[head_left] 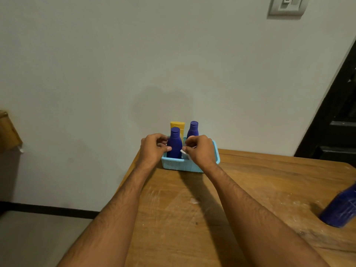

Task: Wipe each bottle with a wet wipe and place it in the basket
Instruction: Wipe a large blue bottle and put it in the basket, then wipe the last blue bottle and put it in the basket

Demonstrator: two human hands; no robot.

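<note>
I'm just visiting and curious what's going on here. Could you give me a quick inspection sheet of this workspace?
Surface: wooden table, scuffed with pale smears.
Job's things: light blue basket at the far edge holds two blue bottles, near and far, plus a yellow bottle, all upright; white wet wipe.
Clutter: another blue container at the table's right edge.
Hands: left hand grips the near blue bottle; right hand pinches the wipe.
Cables: nothing seen.
Surroundings: pale wall, wall switch, dark doorway on the right.
</note>
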